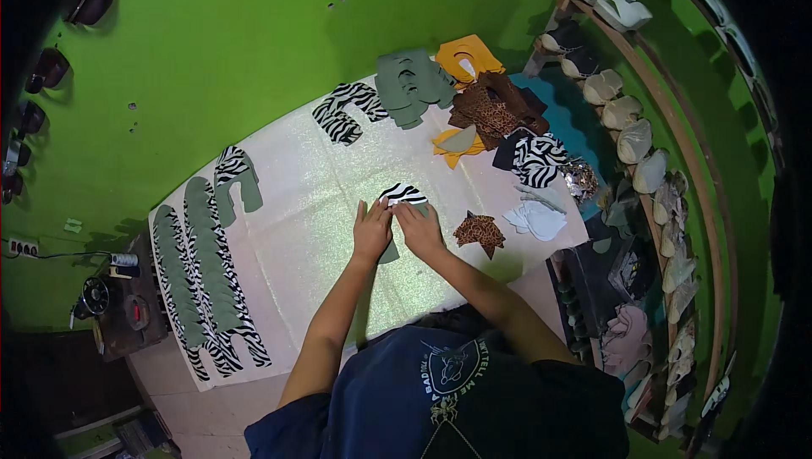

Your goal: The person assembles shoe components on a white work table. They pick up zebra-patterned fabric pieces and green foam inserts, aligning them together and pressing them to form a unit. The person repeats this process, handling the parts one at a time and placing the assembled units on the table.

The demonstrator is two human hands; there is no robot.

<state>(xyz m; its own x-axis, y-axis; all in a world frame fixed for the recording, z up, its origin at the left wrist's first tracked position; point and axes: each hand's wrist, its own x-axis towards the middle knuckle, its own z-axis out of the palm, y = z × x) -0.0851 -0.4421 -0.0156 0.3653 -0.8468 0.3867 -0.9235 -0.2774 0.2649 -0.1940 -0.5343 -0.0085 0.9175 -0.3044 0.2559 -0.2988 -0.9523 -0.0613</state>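
Observation:
My left hand (372, 229) and my right hand (418, 227) rest side by side on a zebra-striped cut piece (402, 194) that lies over a grey-green piece (390, 252) on the shiny white sheet (313, 205). The fingers of both hands press down on the striped piece, thumbs almost touching. A leopard-print cut piece (480, 230) lies just right of my right hand.
A long row of paired zebra and green pieces (203, 281) runs along the sheet's left edge. Stacks of green (410, 82), zebra (342, 112), orange (468, 57), brown-print (495, 108) and white pieces (537, 220) sit at the far and right side. Shoe racks (643, 146) curve along the right.

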